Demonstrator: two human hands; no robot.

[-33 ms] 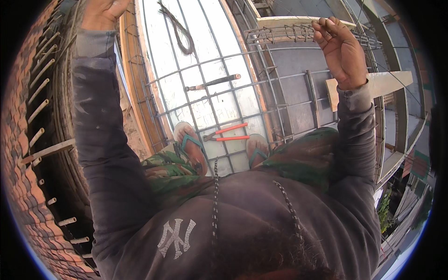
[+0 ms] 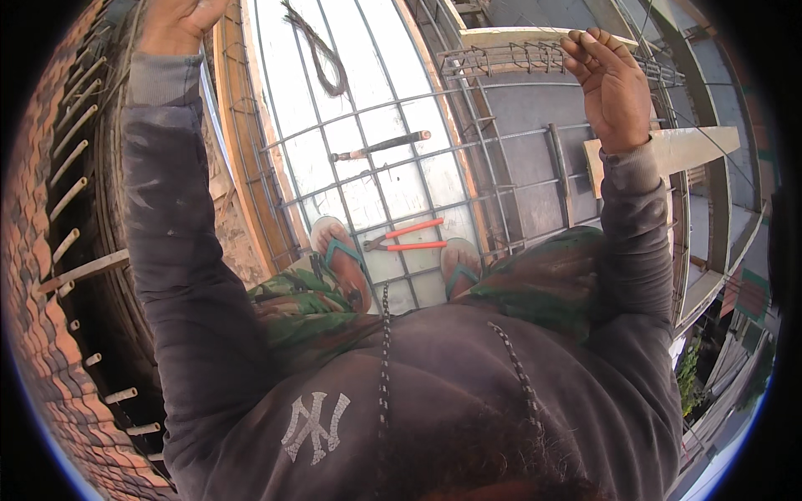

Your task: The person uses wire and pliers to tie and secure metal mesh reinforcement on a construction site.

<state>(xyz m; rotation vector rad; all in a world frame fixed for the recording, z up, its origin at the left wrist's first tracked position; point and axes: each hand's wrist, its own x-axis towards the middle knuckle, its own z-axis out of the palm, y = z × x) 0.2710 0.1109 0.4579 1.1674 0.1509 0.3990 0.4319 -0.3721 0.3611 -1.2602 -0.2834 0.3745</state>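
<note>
While right hand (image 2: 616,93) pinches together, left hand (image 2: 177,27) grip unclear, one pincers (image 2: 415,246), one hammer (image 2: 391,145)

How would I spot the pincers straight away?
Find the white panel beneath the steel rebar grid. Follow it down to the person's two sandalled feet. Between them lie the pincers, set apart from the dark slender tool farther up by their two orange-red handles.
</note>
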